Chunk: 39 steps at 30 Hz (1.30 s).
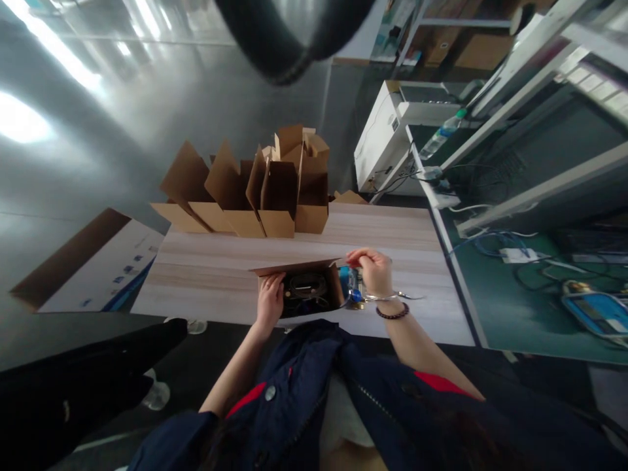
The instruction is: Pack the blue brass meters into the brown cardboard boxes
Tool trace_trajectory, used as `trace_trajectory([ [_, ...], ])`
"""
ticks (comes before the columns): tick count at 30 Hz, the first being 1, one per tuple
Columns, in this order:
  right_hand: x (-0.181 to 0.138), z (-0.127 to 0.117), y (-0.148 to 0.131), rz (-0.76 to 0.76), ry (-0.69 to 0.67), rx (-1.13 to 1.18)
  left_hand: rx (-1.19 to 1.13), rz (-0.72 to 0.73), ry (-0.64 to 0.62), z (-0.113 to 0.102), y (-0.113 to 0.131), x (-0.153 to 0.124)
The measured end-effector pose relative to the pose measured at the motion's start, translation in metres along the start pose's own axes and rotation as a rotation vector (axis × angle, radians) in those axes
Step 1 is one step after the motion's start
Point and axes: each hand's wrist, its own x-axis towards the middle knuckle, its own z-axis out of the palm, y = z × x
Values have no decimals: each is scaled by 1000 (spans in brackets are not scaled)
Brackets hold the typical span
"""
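Note:
An open cardboard box (335, 285) stands on the table in front of me, with dark coiled cable (307, 286) and other black items inside. Its long flap (294, 267) is raised along the far side. My left hand (271, 302) grips the box's left edge, fingers curled over the rim. Just past the box's right end is my right hand (373, 269), its fingertips pinched together near the flap's corner; what they hold is too small to make out. Below that hand lie blue and metallic parts (352, 282), partly hidden and touching or close to the box.
Several open cardboard boxes (277, 222) line the far side of the wood-grain table (206, 281). A white printed carton (122, 268) is at the left. On the right, a green-topped bench (490, 314) holds cables, a water bottle (443, 134) and a blue device (596, 311). Someone's dark sleeve (98, 373) appears lower left.

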Motion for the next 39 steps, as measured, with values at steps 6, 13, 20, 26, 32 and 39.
trace_trajectory([
  [6, -10, 24, 56, 308, -427, 86, 139, -332, 280, 2, -20, -7],
  [13, -59, 4, 25, 279, -611, -685, -111, -581, 213, 0, -40, -5],
  [20, -72, 61, -34, -345, -750, -660, -282, -607, 193, 6, -48, -8],
  [26, -29, 122, -14, -77, -587, -969, -229, -569, 181, 7, -48, -8],
  [32, -43, 60, -6, -219, -307, -688, -133, -413, 115, 8, -48, -3],
  [39, -24, 24, 58, 93, -191, 11, -413, -440, 144, 4, -43, -4],
])
